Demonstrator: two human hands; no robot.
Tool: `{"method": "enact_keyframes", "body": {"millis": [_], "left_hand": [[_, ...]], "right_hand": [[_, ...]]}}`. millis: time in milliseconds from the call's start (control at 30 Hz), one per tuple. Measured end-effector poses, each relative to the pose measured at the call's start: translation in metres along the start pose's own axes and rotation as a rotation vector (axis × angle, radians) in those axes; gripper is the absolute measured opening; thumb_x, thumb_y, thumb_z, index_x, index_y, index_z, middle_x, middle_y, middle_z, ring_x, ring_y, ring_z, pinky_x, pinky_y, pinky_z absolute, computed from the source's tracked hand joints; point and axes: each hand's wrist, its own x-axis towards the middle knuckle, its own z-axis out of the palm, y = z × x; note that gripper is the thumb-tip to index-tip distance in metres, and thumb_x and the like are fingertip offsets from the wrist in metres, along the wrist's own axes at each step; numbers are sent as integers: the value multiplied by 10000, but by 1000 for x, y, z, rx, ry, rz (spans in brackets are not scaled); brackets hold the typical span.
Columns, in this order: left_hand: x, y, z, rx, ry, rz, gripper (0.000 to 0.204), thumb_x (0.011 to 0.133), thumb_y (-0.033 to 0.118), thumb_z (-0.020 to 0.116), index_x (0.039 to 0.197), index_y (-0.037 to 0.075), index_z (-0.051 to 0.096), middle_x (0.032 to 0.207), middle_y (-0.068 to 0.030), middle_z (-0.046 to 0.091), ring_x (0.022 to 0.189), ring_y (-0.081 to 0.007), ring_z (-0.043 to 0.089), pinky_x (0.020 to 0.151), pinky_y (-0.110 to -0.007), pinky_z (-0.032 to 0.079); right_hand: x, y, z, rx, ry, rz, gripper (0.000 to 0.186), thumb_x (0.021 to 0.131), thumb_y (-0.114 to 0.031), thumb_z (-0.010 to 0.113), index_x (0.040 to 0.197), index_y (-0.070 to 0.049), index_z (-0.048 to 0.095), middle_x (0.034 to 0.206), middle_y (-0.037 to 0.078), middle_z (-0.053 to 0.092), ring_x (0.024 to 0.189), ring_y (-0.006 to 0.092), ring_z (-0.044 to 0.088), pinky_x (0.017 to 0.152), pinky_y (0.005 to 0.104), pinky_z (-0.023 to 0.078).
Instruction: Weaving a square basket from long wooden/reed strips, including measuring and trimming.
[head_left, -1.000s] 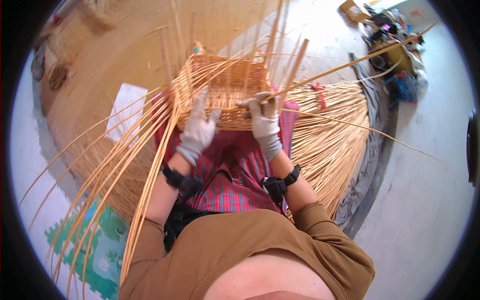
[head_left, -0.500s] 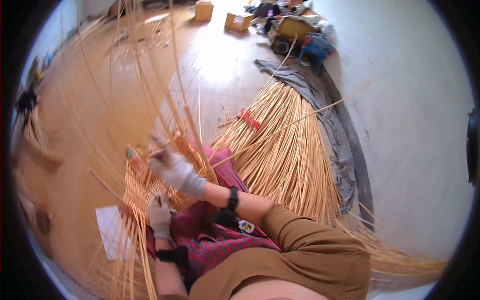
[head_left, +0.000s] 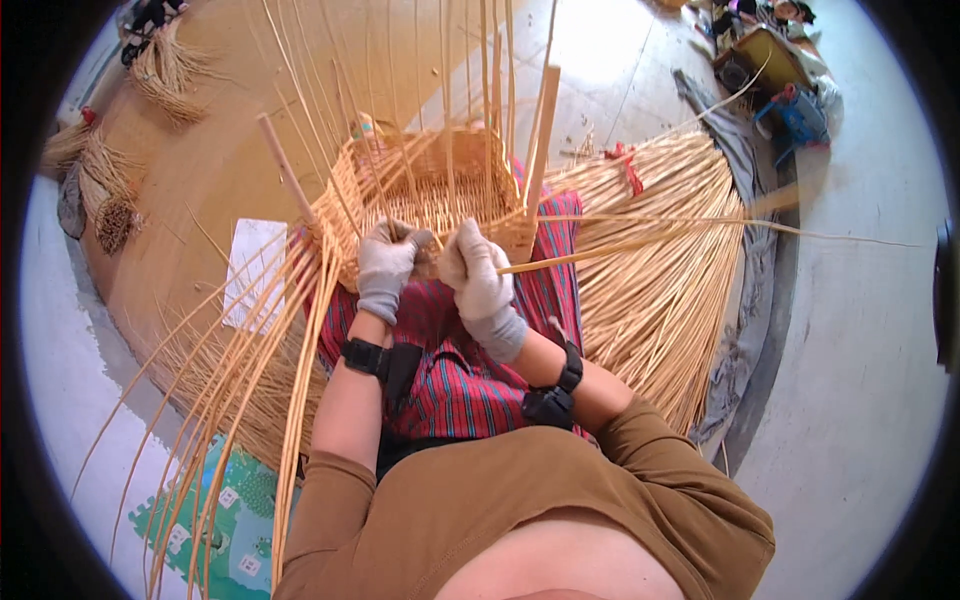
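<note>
A partly woven wicker basket (head_left: 455, 158) rests on the red striped cloth (head_left: 450, 385) over my lap, with tall upright stakes rising from its walls. Both hands wear pale gloves and meet at its near side. My left hand (head_left: 388, 265) is closed at the near rim, its fingertips slightly blurred. Close beside it, my right hand (head_left: 480, 278) grips a long wicker strand (head_left: 590, 252) that stretches out to the right. Two thicker sticks stand at the basket's corners. Several loose strands (head_left: 240, 380) fan from the basket's left corner toward the lower left.
A large spread of wicker rods (head_left: 660, 300) with a red tie (head_left: 630, 172) lies at my right on grey cloth (head_left: 745, 190). More bundles (head_left: 110, 190) are at the far left. A white paper sheet (head_left: 255, 275), green mat (head_left: 225, 520) and blue stool (head_left: 797, 118) are around me.
My view has turned left. My right hand has come from over the basket to its near side and now pulls a strand rightward. My left hand now sits close beside it.
</note>
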Motion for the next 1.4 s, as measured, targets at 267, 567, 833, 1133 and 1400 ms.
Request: {"method": "enact_keyframes", "body": {"millis": [267, 567, 833, 1133, 1400], "left_hand": [[-37, 39, -1, -100, 192, 345, 338, 1078, 156, 576, 1393, 52, 515, 1283, -117, 652, 646, -169, 704, 531, -276, 591], [-9, 33, 54, 298, -327, -63, 352, 1041, 361, 643, 1201, 48, 644, 827, -109, 716, 550, -195, 699, 464, -329, 549], [-14, 34, 63, 383, -133, -52, 370, 1029, 412, 652, 1005, 45, 697, 671, -93, 679, 501, -187, 688, 452, -328, 555], [19, 55, 75, 566, -5, 299, 705, 812, 476, 878, 1304, 57, 595, 787, -105, 718, 716, -204, 695, 722, -373, 548], [-64, -21, -35, 327, 275, 425, 348, 921, 86, 782, 1245, 47, 661, 1107, -43, 640, 846, -97, 620, 759, -257, 527]], "right_hand": [[45, 21, -114, 268, 121, -82, 507, 1102, -517, 425, 925, -81, 612, 726, 28, 575, 799, 201, 627, 842, 389, 551], [41, -19, -102, -151, 258, -343, 150, 1028, -36, 622, 1123, -113, 535, 1153, 101, 710, 1102, 201, 691, 917, 347, 589], [76, -52, -41, -541, 231, -647, 223, 1044, -109, 535, 1249, -36, 583, 1021, 103, 663, 768, 206, 644, 745, 349, 550], [12, -5, -105, -512, 441, -582, 186, 1102, -214, 546, 1065, -55, 635, 826, 73, 691, 771, 137, 663, 786, 304, 540], [-11, -33, -116, -315, 397, 224, 347, 1074, -403, 578, 1109, -61, 632, 896, 86, 713, 629, 145, 658, 458, 262, 492]]}}
